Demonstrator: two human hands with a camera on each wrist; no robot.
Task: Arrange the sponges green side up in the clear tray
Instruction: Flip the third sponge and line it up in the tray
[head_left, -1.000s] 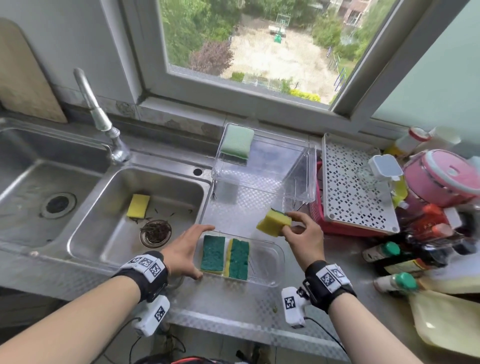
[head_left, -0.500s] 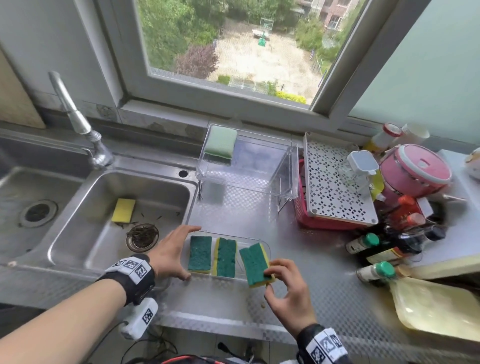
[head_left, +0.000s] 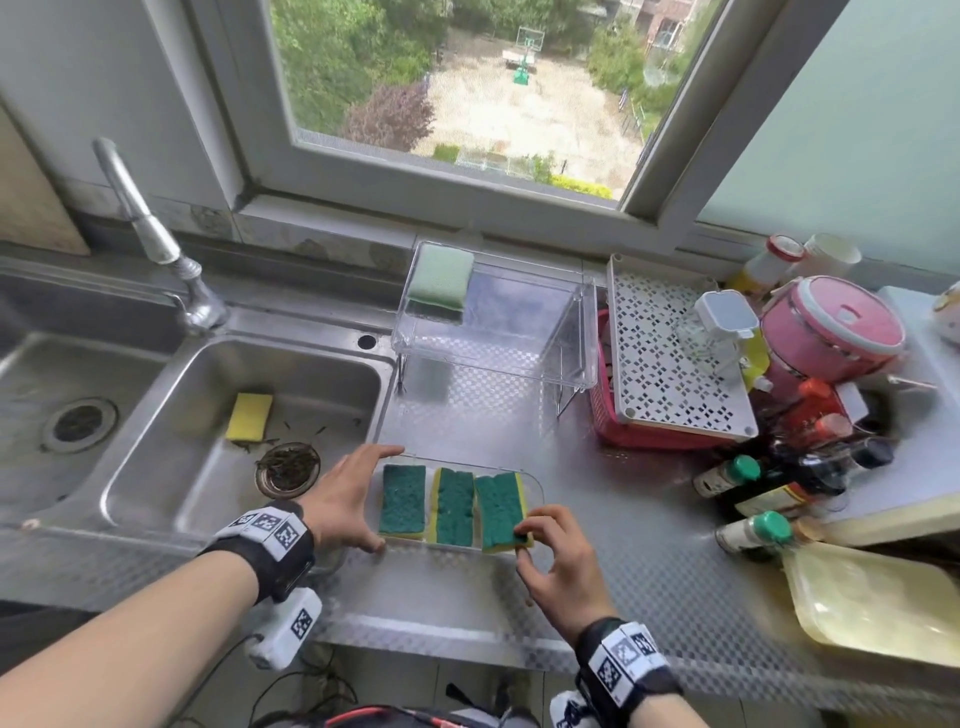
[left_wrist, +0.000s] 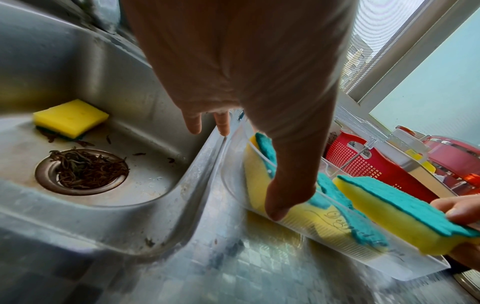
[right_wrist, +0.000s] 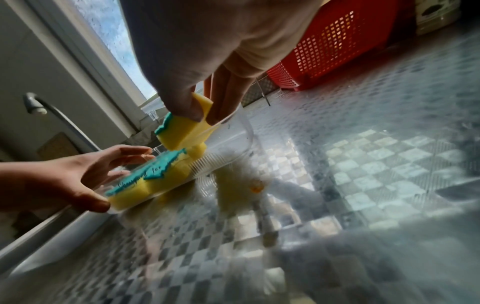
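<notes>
While right hand (head_left: 563, 561) pinches third sponge (head_left: 500, 509), tray's (head_left: 536, 486) right end shows room.

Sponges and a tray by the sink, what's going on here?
A person is filling a clear plastic tray on the steel counter with yellow sponges, green side up. Their left hand steadies the tray's left end with straight fingers. Their right hand pinches the third sponge and lowers it in beside two already lying flat. Another yellow sponge sits in the sink basin, yellow side up.
</notes>
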